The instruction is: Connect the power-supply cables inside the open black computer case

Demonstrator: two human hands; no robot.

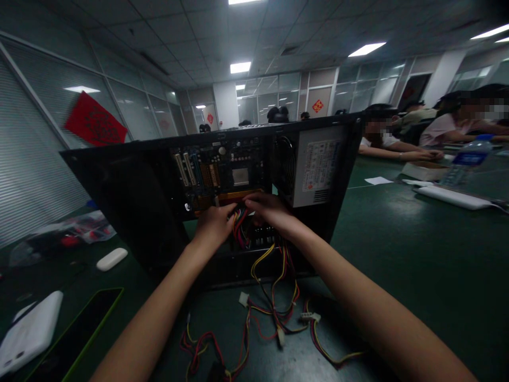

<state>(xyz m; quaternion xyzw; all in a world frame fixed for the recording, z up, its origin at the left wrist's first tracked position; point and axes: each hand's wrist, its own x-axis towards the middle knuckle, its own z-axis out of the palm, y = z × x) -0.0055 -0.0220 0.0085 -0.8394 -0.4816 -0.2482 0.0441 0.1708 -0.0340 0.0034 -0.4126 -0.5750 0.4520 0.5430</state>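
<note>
An open black computer case (119, 207) stands on the green table, its motherboard (226, 159) and grey power supply (318, 170) exposed. My left hand (212, 225) is inside the case below the motherboard, its fingers closed on a multicoloured power cable bundle (239, 231). My right hand (272, 212) meets it from the right, fingers curled and pinched at the top of the same cable bundle. The cable's end is hidden between my fingers. More power leads (274, 307), red, yellow and black with white plugs, hang over the case's lower edge onto the table.
At the left lie a green-edged phone (79, 329), a white device (34, 329), a small white case (112, 259) and a plastic bag (75, 231). To the right are a water bottle (467, 159), an open box (424, 171) and a white bar-shaped item (453, 196). People sit beyond.
</note>
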